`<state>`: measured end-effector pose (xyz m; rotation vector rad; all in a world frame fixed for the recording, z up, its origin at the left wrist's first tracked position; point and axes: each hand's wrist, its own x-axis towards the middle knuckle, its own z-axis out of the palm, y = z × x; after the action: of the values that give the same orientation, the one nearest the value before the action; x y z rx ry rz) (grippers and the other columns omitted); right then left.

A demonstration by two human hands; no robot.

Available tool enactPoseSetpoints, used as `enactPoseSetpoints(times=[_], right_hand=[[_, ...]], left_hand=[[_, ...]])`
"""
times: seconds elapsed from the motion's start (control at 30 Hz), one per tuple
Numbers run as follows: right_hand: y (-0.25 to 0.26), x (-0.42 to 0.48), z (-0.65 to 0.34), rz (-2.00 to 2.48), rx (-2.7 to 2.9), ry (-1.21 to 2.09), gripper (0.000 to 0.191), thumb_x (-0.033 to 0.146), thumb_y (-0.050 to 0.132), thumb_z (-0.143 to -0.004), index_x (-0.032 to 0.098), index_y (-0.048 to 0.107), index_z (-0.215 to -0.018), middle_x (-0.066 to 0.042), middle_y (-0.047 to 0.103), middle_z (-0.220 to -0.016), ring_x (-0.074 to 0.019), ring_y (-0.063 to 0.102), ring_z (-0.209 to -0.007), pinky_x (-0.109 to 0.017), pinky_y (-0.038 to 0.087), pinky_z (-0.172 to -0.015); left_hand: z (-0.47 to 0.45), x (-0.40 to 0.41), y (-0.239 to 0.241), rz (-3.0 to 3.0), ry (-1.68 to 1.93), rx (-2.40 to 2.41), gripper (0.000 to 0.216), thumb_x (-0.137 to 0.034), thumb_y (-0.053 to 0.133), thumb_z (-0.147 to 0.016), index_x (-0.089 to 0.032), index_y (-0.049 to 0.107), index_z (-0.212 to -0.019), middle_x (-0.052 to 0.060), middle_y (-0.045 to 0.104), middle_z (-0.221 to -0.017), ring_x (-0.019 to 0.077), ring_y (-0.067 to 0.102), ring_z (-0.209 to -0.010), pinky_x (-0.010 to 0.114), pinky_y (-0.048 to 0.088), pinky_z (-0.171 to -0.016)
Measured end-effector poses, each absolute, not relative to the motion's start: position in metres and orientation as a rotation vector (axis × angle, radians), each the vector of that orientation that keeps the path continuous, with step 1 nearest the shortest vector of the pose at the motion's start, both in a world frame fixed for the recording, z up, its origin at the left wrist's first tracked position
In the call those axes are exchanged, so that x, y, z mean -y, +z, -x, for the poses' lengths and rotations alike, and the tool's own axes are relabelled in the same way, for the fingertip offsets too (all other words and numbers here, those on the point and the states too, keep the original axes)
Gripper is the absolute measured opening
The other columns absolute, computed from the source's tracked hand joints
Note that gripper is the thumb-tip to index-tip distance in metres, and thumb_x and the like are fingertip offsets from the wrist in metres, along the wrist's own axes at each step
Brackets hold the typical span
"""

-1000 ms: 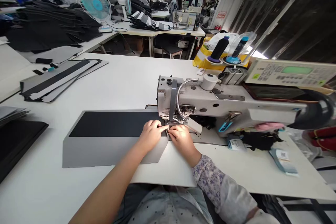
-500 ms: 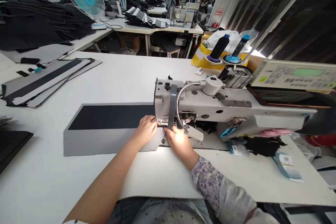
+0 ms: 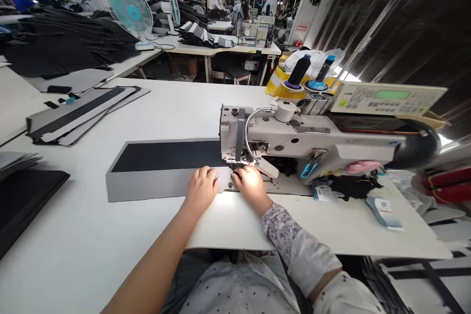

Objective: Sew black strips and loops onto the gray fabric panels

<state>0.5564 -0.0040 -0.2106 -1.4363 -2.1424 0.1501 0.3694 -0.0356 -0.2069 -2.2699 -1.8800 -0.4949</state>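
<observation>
A long fabric panel (image 3: 154,184), grey with a wide black band (image 3: 169,155) along its far side, lies flat with its right end under the head of a sewing machine (image 3: 253,132). My left hand (image 3: 201,189) rests on the grey part just left of the machine head, fingers laid out over the fabric. Beside the needle area is my right hand (image 3: 253,187), its fingers bent and close together at the panel's right end. Whatever those fingertips grip is hidden. A small white lamp (image 3: 268,168) on a bendable metal neck lights the spot.
Thread cones (image 3: 300,71) and a control panel (image 3: 390,98) stand behind the machine. More grey and black panels (image 3: 84,113) lie at the left, near a dark folded piece (image 3: 29,201). Dark scraps (image 3: 353,186) lie at the right. A fan (image 3: 130,10) stands farther back.
My left hand has drawn back from the machine head's corner and now lies flatter on the grey fabric. My right hand stays by the needle area. The camera view has shifted.
</observation>
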Motion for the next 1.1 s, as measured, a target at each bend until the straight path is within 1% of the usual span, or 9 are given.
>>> enactPoseSetpoints(times=[0.17,0.3,0.4,0.47,0.6,0.77,0.83,0.97,1.1], right_hand=[[-0.212,0.003,-0.548,1.529,2.047,0.128,0.025,0.037,0.058,-0.090,0.017,0.071,-0.085,-0.006,0.067,-0.076,-0.0200,0.061,-0.079,-0.029,0.044,-0.079],[-0.214,0.002,-0.544,1.589,2.042,0.088,0.024,0.040,0.063,-0.085,0.016,0.068,-0.084,-0.007,0.066,-0.078,-0.0216,0.060,-0.081,-0.030,0.043,-0.078],[-0.214,0.003,-0.540,1.660,2.062,0.070,0.020,0.034,0.063,-0.084,0.015,0.066,-0.081,-0.008,0.066,-0.078,-0.0221,0.060,-0.080,-0.031,0.044,-0.077],[-0.214,0.005,-0.537,1.691,2.092,0.070,0.015,0.027,0.059,-0.086,0.015,0.065,-0.080,-0.008,0.065,-0.078,-0.0213,0.060,-0.078,-0.030,0.044,-0.074],[-0.213,0.014,-0.535,1.576,2.226,0.043,0.016,0.016,0.050,-0.090,0.014,0.066,-0.091,-0.009,0.065,-0.082,-0.0200,0.059,-0.078,-0.029,0.044,-0.071],[-0.210,0.031,-0.541,1.386,2.291,0.072,0.017,0.019,0.052,-0.090,0.015,0.068,-0.092,-0.008,0.064,-0.084,-0.0208,0.059,-0.082,-0.032,0.046,-0.077],[-0.211,0.037,-0.545,1.351,2.261,0.124,0.015,0.018,0.054,-0.088,0.015,0.068,-0.093,-0.008,0.065,-0.088,-0.0212,0.059,-0.084,-0.032,0.047,-0.079],[-0.215,0.045,-0.553,1.260,2.200,0.254,0.017,0.012,0.054,-0.086,0.015,0.067,-0.096,-0.008,0.068,-0.097,-0.0208,0.060,-0.090,-0.033,0.046,-0.084],[-0.217,0.042,-0.556,1.226,2.173,0.312,0.011,0.015,0.056,-0.088,0.015,0.066,-0.094,-0.006,0.069,-0.093,-0.0197,0.061,-0.088,-0.032,0.046,-0.083]], left_hand=[[-0.375,0.037,-0.195,2.299,-0.367,1.904,0.030,-0.031,0.046,-0.091,-0.019,0.061,-0.113,0.012,0.060,-0.106,0.0274,0.052,-0.096,0.040,0.041,-0.083],[-0.380,0.046,-0.185,2.317,-0.246,1.925,0.028,-0.030,0.043,-0.092,-0.018,0.061,-0.110,0.011,0.059,-0.100,0.0260,0.052,-0.091,0.037,0.041,-0.078],[-0.386,0.049,-0.182,2.365,-0.182,1.924,0.028,-0.029,0.038,-0.094,-0.019,0.063,-0.104,0.009,0.058,-0.092,0.0232,0.053,-0.085,0.034,0.040,-0.071],[-0.390,0.046,-0.183,2.398,-0.208,1.880,0.030,-0.026,0.037,-0.095,-0.020,0.062,-0.109,0.008,0.058,-0.091,0.0219,0.053,-0.082,0.033,0.040,-0.070],[-0.396,0.035,-0.190,2.449,-0.352,1.711,0.038,-0.021,0.043,-0.092,-0.029,0.057,-0.126,0.008,0.058,-0.097,0.0228,0.051,-0.087,0.036,0.041,-0.078],[-0.395,0.029,-0.195,2.434,-0.416,1.742,0.031,-0.025,0.049,-0.090,-0.028,0.064,-0.116,0.008,0.060,-0.097,0.0235,0.051,-0.089,0.037,0.042,-0.078],[-0.397,0.034,-0.195,2.421,-0.416,1.752,0.030,-0.022,0.049,-0.089,-0.027,0.065,-0.115,0.008,0.062,-0.103,0.0242,0.052,-0.093,0.038,0.043,-0.080],[-0.403,0.050,-0.199,2.486,-0.500,1.674,0.038,-0.017,0.044,-0.090,-0.024,0.057,-0.125,0.008,0.057,-0.131,0.0252,0.050,-0.117,0.039,0.041,-0.093],[-0.398,0.052,-0.205,2.609,-0.532,1.619,0.036,-0.016,0.041,-0.093,-0.024,0.057,-0.124,0.005,0.061,-0.130,0.0215,0.051,-0.121,0.038,0.042,-0.097]])
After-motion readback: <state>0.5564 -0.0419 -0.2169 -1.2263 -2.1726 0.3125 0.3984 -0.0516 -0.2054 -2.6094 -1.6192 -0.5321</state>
